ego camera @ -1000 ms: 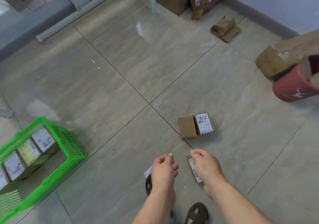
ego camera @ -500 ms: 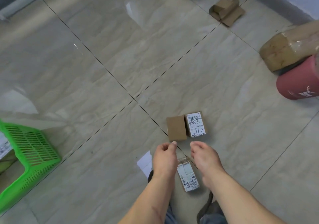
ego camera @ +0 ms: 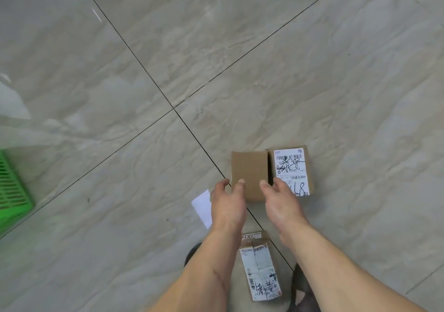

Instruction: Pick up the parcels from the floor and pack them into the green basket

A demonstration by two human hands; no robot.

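Head view. Both hands are reached down and forward over the tiled floor (ego camera: 120,71). The left hand (ego camera: 228,206) and right hand (ego camera: 281,203) are spread open, fingers curled, nothing gripped. They are set to either side of the near edge of a plain brown parcel (ego camera: 249,170), the fingertips at or just above that edge; actual contact cannot be told. This bracketing is judged to be preparation for a two-handed lift.

A labelled parcel (ego camera: 292,170) lies touching the plain one on its right, label up. Read on it: a barcode, a black handwritten scrawl, and large figures that look like "48"; the fine print is illegible. A third parcel (ego camera: 260,266) lies nearer, between the forearms, label up with barcodes and marker writing, seen upside down; "701" is partly legible. A white paper slip (ego camera: 203,207) lies on the floor just left of the left hand.

The green basket (ego camera: 14,186) is seen only as a corner at the left edge, well apart from the parcels, so a carry is judged necessary.
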